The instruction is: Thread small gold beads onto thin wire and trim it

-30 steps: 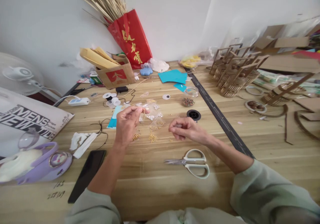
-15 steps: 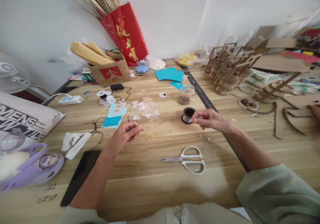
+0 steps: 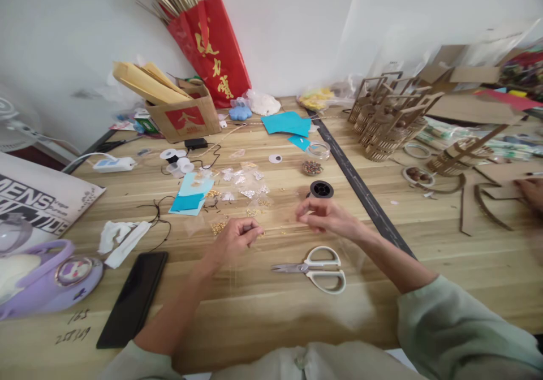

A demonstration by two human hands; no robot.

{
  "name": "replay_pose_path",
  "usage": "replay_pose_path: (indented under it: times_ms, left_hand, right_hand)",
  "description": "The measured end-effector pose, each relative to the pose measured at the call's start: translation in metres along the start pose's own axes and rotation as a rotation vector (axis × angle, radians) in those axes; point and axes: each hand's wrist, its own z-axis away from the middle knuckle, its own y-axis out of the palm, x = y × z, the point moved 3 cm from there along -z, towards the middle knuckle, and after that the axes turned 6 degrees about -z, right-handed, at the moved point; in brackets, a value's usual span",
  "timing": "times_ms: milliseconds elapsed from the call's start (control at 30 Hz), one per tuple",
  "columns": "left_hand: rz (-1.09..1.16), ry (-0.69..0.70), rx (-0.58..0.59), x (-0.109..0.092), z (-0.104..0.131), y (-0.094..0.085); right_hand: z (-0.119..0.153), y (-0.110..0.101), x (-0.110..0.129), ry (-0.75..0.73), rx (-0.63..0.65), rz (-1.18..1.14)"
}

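My left hand [image 3: 240, 238] is pinched together over the middle of the table, beside small gold beads [image 3: 219, 228]. A speck of gold shows by its fingertips, but what they hold is too small to name. My right hand [image 3: 326, 219] is just in front of a black spool [image 3: 321, 189] of clear thread, with thumb and forefinger curled towards each other. It is slightly blurred, and whatever lies between those fingertips cannot be made out. Scissors [image 3: 314, 268] with pale handles lie nearer to me, below the right hand.
Small plastic bags [image 3: 248, 182], blue sheets [image 3: 189, 196] and a bead jar [image 3: 313, 167] lie beyond my hands. A phone [image 3: 133, 298] is at left. Wooden baskets [image 3: 382, 125] stand at right, where another person's hand [image 3: 532, 192] shows at the edge.
My left hand has moved right and slightly down, past the gold beads. My right hand has come left, away from the spool's side, so the hands are closer together.
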Motion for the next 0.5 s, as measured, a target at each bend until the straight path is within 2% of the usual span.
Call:
replay_pose_path:
  times_ms: [100,200,500]
  left_hand:
    - [-0.037,0.04,-0.022,-0.009,-0.002,0.008]
    - [-0.108,0.092,-0.06,-0.015,-0.002,0.013]
    - [-0.361,0.14,-0.154,-0.006,0.003,0.019]
  right_hand:
    - [-0.01,0.036,-0.003,0.015,0.072,-0.153]
    - [-0.019,0.058,-0.009,0.051,0.111,-0.244]
    - [-0.027,0.075,-0.028,0.186,0.145,-0.35]
